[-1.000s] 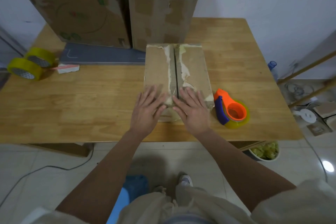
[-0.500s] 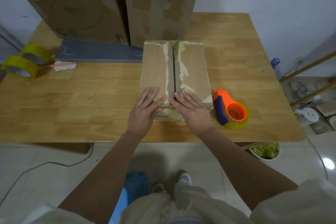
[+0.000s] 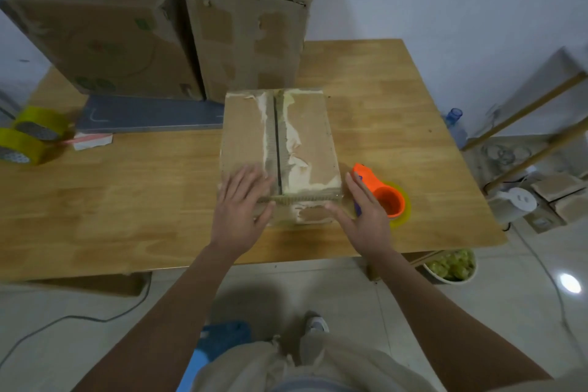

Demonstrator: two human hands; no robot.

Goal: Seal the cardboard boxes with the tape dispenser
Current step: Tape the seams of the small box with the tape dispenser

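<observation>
A small cardboard box (image 3: 305, 137) lies flat in the middle of the wooden table (image 3: 127, 188), its two top flaps meeting at a dark seam with torn paper along it. My left hand (image 3: 241, 204) rests flat on the near left flap, fingers straight. My right hand (image 3: 362, 210) is off the box, beside its near right corner, fingers straight and spread, partly covering the orange and blue tape dispenser (image 3: 385, 197), which lies on the table with a yellow tape roll in it. Whether the right hand touches the dispenser cannot be told.
Two big cardboard boxes (image 3: 105, 32) (image 3: 251, 25) stand at the back. A grey board (image 3: 146, 114) lies before them. Two yellow tape rolls (image 3: 28, 134) sit at the left edge beside a white scrap (image 3: 92, 140). A bowl (image 3: 451, 264) stands on the floor, right.
My right hand has left the box's right flap and moved right, over to the tape dispenser. My left hand stays flat on the left flap. The camera has tilted slightly.
</observation>
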